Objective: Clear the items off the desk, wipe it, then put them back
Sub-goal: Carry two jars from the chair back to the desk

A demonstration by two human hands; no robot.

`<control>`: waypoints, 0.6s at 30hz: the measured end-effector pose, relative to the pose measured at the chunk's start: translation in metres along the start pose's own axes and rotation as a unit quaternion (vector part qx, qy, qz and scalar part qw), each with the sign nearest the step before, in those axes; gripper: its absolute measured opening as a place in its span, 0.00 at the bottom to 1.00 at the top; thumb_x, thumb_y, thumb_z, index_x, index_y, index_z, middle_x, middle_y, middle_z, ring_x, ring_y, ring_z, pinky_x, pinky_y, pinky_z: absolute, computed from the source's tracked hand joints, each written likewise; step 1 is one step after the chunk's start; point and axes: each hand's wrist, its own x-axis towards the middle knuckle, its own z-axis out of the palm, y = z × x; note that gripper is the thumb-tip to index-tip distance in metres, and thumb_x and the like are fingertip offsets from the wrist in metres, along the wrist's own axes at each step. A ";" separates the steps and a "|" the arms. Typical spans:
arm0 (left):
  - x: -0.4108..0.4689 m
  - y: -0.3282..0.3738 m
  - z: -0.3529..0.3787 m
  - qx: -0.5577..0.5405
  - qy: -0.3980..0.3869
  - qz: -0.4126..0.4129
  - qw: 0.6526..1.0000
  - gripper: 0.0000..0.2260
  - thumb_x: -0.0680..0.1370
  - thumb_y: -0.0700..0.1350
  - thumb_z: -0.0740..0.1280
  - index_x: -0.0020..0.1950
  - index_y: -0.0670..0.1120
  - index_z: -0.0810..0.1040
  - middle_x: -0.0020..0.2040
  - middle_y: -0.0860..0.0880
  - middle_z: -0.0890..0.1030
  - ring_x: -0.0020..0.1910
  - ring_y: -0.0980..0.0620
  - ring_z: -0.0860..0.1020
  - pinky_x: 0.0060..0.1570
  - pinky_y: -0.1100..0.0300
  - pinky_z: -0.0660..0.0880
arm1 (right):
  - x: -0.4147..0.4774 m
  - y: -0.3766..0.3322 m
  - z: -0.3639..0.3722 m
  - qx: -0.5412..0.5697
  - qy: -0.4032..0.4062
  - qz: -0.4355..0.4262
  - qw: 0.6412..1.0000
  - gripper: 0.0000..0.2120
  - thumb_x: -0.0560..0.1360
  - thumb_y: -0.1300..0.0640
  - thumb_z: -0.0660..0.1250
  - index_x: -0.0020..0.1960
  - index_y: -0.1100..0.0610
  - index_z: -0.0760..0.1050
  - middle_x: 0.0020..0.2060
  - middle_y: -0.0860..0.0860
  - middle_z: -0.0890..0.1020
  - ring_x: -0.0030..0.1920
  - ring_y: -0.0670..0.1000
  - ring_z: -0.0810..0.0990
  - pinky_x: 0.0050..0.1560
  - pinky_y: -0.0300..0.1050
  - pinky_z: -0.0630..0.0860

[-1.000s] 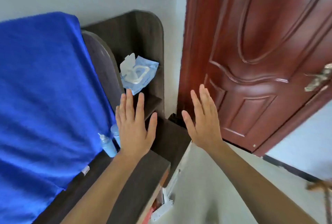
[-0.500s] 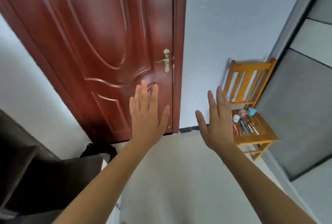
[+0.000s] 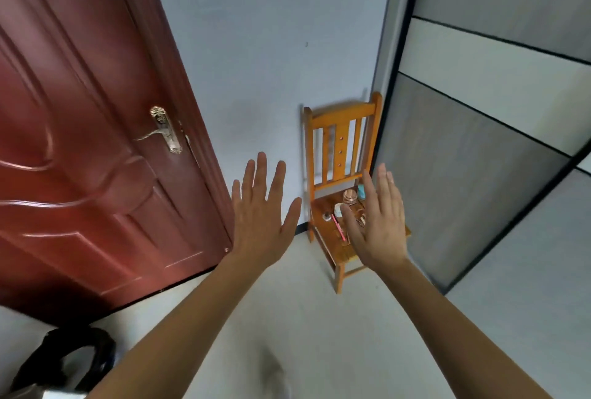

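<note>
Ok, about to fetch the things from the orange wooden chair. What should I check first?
1. Left hand free: ok, fingers spread, holding nothing.
2. Right hand free: ok, open too.
3. Orange wooden chair in view: ok, against the wall.
4. Pink pen and copper-coloured jar on its seat: ok.
5. All seat items visible: cannot tell, right hand covers some.
6. Desk in view: not ok.
</note>
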 end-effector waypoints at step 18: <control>0.285 -0.025 0.335 -0.030 -0.188 -0.038 0.981 0.32 0.80 0.63 0.54 0.80 0.50 0.59 0.81 0.45 0.56 0.79 0.41 0.56 0.74 0.37 0.59 | 0.273 0.229 0.139 -0.097 -0.117 0.143 0.978 0.38 0.81 0.33 0.54 0.81 0.44 0.38 0.82 0.47 0.41 0.81 0.50 0.41 0.78 0.53 0.45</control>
